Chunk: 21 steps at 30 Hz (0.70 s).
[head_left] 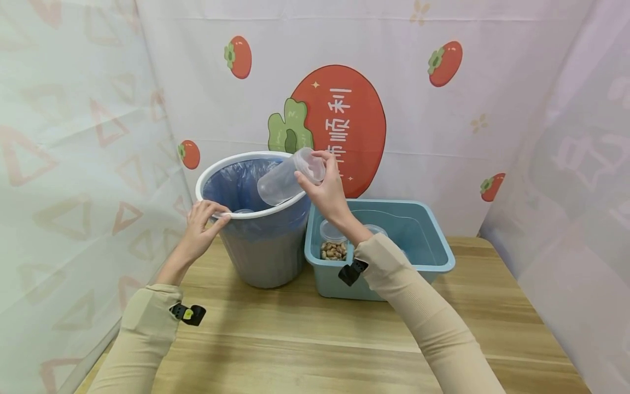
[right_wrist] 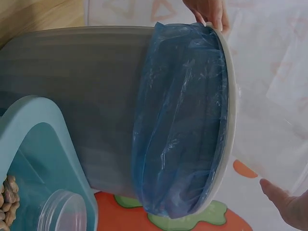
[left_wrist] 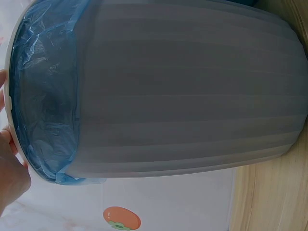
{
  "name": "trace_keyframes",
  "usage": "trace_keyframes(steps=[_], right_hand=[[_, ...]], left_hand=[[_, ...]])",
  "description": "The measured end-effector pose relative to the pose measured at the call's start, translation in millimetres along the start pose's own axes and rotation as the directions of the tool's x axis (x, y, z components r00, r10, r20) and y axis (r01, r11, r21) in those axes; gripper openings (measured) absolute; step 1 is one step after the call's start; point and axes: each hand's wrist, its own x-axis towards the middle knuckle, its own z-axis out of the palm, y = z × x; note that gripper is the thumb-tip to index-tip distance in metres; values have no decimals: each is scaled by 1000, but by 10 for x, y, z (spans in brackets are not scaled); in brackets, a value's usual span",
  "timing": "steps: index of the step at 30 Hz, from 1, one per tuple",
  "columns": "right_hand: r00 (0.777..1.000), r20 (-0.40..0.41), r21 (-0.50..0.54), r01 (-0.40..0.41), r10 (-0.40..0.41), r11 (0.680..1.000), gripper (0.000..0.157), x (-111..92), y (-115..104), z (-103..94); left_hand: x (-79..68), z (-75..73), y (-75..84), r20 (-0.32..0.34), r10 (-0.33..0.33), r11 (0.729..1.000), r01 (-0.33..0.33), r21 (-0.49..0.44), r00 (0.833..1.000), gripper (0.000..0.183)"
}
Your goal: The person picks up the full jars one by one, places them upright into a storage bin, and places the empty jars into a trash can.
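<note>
My right hand (head_left: 326, 189) holds a clear plastic cup (head_left: 280, 183) by its wider end, thumb on the near side. The cup lies tilted over the mouth of a grey trash bin (head_left: 268, 262), its narrower end pointing down and left. My left hand (head_left: 200, 225) grips the bin's white rim (head_left: 256, 214) at the near left, fingers over the edge. A blue liner bag (head_left: 231, 180) is folded over the bin's top under the rim. In the right wrist view the cup shows only faintly beyond the rim, above my right thumb (right_wrist: 276, 192).
Right of the bin stands a blue-green tub (head_left: 445, 265) on the wooden table (head_left: 275, 339). Inside are a clear jar of nuts (head_left: 333, 250) and another clear container (head_left: 376, 229), partly hidden by my right arm. White printed curtains (head_left: 492, 109) hang behind and at both sides.
</note>
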Motion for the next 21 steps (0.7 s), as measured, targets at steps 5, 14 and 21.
trace_keyframes(steps=[5,14,21], right_hand=[[1000,26,-41,10,-9,999,50,39,27,61],[997,83,-129,14,-3,992,51,106,64,180],[991,119,-166,-41,61,985,50,119,86,218]], left_hand=[[9,-1,-1,8,-2,1000,2,-2,1000,11],[8,-10,-10,5,-4,1000,4,-5,1000,9],[-1,-22,5,0,-6,1000,6,-4,1000,9]])
